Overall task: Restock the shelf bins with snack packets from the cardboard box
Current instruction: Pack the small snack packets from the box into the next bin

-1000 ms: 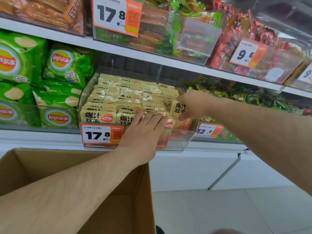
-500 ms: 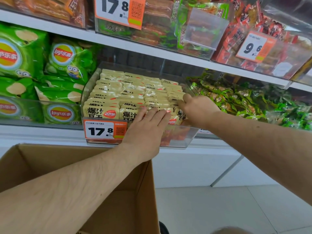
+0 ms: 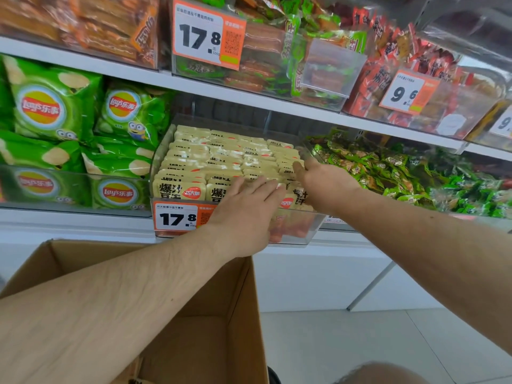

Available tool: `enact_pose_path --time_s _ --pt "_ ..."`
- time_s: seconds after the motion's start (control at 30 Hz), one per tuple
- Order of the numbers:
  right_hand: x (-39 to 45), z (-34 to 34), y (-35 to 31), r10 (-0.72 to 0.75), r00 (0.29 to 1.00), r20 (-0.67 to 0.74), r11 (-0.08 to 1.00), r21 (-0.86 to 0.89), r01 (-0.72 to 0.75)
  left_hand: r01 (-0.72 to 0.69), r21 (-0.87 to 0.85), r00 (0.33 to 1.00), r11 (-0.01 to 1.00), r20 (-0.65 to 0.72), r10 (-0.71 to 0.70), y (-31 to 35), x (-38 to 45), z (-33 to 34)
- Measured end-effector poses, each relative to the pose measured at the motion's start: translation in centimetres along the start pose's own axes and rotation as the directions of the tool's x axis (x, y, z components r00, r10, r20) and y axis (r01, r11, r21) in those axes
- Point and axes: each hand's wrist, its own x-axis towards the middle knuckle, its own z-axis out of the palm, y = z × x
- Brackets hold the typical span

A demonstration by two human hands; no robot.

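left hand point(image 3: 243, 214) lies flat, fingers straight, on the front row of yellow snack packets point(image 3: 219, 159) in the clear bin point(image 3: 310, 231) on the mid shelf; it covers part of the price tag point(image 3: 177, 217). right hand point(image 3: 324, 184) at the bin's right side, fingers hidden among the packets, can't tell if it grips one. cardboard box point(image 3: 210, 342) below, mostly blocked by left forearm, contents not visible. green chip bags point(image 3: 55, 112) left, cut off by frame edge. bare floor point(image 3: 346, 347) to the right of box.
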Motion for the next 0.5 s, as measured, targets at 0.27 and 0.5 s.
enact_pose_path --time_s 0.27,0.5 --pt "-5.7 -1.4 -12.2 -0.054 0.784 -0.618 0.826 0.413 0.383 0.149 -0.226 0.989 0.963 0.042 -0.143 -3.8 -11.4 0.4" --pt "-5.7 5.0 -26.5 -0.309 0.949 0.065 0.668 0.725 0.168 0.458 -0.229 0.858 0.859 0.367 -0.36 -9.6 -20.0 6.3"
